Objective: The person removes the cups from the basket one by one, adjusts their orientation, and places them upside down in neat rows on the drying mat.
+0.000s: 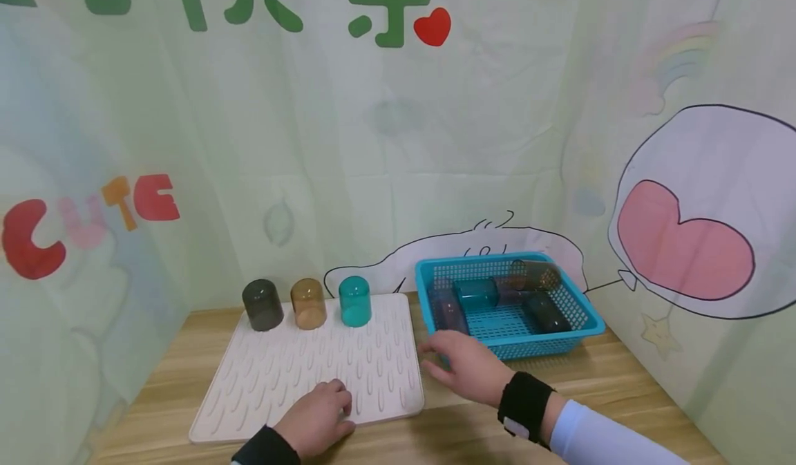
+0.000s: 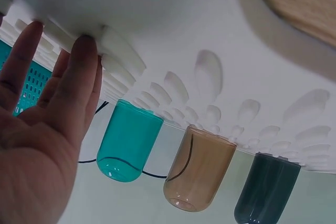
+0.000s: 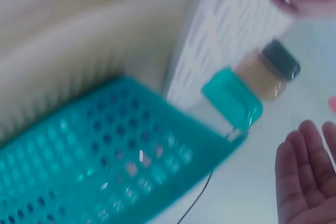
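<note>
On a white ridged drying mat (image 1: 292,361), three clear-coloured cups stand upside down in a row along the far edge: dark grey (image 1: 262,305), amber (image 1: 308,304) and teal (image 1: 355,302). My left hand (image 1: 317,416) is at the mat's near edge, its fingers loosely bent with nothing in them. The left wrist view shows its fingertips close to the ridges. Just off the mat's right side, my right hand (image 1: 469,368) hovers by the front left corner of a blue plastic basket (image 1: 535,346). Nothing is in that hand, and its fingers look relaxed.
Several more tinted cups lie on their sides in the basket, among them a teal one (image 1: 477,292) and a dark one (image 1: 546,313). Everything stands on a wood-grain table (image 1: 622,396). A printed curtain (image 1: 385,140) hangs behind and at both sides.
</note>
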### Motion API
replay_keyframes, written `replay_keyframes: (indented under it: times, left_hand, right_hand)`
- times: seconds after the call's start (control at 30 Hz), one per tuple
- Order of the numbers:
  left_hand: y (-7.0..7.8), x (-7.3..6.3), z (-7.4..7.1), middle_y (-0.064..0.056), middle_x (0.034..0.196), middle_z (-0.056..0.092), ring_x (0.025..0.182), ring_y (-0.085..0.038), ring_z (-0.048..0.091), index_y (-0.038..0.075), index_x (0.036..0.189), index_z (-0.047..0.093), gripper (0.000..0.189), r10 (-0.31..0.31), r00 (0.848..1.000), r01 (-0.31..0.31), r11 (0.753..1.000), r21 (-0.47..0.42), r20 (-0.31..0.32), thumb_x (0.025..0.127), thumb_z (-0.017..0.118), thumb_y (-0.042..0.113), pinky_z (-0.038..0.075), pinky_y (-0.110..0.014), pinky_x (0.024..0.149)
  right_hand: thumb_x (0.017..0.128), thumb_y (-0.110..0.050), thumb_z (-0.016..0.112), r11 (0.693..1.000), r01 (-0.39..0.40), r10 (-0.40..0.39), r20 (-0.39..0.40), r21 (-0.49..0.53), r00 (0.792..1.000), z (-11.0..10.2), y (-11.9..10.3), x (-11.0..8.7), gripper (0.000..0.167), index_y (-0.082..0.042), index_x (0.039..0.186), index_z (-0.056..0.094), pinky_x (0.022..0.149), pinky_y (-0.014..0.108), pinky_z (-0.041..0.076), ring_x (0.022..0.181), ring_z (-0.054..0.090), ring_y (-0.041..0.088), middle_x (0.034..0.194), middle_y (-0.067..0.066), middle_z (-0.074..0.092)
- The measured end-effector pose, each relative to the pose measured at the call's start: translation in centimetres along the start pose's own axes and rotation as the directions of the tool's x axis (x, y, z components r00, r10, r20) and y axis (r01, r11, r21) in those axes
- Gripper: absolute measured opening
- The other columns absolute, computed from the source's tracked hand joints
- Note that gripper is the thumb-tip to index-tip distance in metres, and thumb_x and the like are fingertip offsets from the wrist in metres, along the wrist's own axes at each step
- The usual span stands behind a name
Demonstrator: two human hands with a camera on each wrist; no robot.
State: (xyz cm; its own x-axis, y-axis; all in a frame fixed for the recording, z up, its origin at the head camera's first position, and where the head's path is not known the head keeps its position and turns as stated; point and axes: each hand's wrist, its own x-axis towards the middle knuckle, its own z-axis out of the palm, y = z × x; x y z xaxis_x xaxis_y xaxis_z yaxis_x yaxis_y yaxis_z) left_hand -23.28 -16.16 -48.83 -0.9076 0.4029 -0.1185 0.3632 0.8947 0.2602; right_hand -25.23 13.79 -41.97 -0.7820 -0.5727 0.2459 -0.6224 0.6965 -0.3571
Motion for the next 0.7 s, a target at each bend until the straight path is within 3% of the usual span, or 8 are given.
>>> replay_keyframes:
  times: [0.1, 0.2, 0.3, 0.5, 0.7]
  left_hand:
    - [0.1, 0.0, -0.1, 0.001, 0.097, 0.058, 0.081, -0.015, 0.047, 0.018, 0.086, 0.065, 0.02, 0.002, 1.0, -0.002, 1.0, -0.001, -0.002, 0.088, 0.078, 0.033, 0.052, -0.036, 0.076]
    - [0.1, 0.1, -0.2, 0.001, 0.097, 0.058, 0.081, -0.015, 0.047, 0.017, 0.087, 0.066, 0.02, 0.002, 1.0, -0.002, 1.0, -0.004, -0.004, 0.088, 0.078, 0.033, 0.052, -0.036, 0.075]
    - [0.0, 0.0, -0.2, 0.001, 0.096, 0.058, 0.081, -0.015, 0.047, 0.018, 0.086, 0.066, 0.02, 0.0, 1.0, 0.0, 1.0, 0.001, -0.007, 0.088, 0.078, 0.033, 0.052, -0.036, 0.075]
    - [-0.2, -0.1, 0.0, 0.002, 0.095, 0.057, 0.081, -0.014, 0.047, 0.018, 0.085, 0.065, 0.021, 0.008, 1.0, -0.008, 1.0, 0.0, -0.011, 0.088, 0.078, 0.034, 0.051, -0.035, 0.073]
    - [-0.1, -0.2, 0.1, 0.003, 0.094, 0.056, 0.08, -0.014, 0.046, 0.019, 0.084, 0.065, 0.021, 0.029, 0.999, -0.029, 1.0, 0.0, -0.024, 0.088, 0.078, 0.035, 0.05, -0.034, 0.072]
  right_hand:
    - [0.099, -0.023, 0.067, 0.994, -0.1, 0.103, -0.085, 0.039, 0.991, -1.3, 0.8, 0.9, 0.023, -0.013, 0.12, 0.07, 0.094, 0.04, 0.058, 0.107, 0.068, 0.019, 0.115, 0.0, 0.071]
    - [0.099, -0.025, 0.068, 0.968, -0.241, 0.248, -0.105, 0.074, 0.963, -2.2, 1.8, 2.0, 0.026, -0.013, 0.122, 0.069, 0.096, 0.042, 0.058, 0.109, 0.067, 0.021, 0.117, 0.002, 0.07]
    - [0.098, -0.028, 0.069, 0.931, -0.359, 0.363, -0.08, 0.063, 0.928, -2.8, 2.9, 3.0, 0.033, -0.012, 0.127, 0.066, 0.095, 0.044, 0.057, 0.107, 0.067, 0.021, 0.12, 0.005, 0.07]
    - [0.097, -0.033, 0.069, 0.875, -0.484, 0.484, 0.011, -0.027, 0.875, -2.7, 5.4, 4.4, 0.052, -0.003, 0.137, 0.056, 0.088, 0.048, 0.058, 0.099, 0.07, 0.027, 0.124, 0.016, 0.069]
    - [0.094, -0.04, 0.072, 0.826, -0.558, 0.563, 0.107, -0.078, 0.819, -1.7, 7.6, 5.0, 0.073, 0.003, 0.147, 0.046, 0.103, 0.056, 0.051, 0.123, 0.062, 0.039, 0.141, 0.023, 0.059]
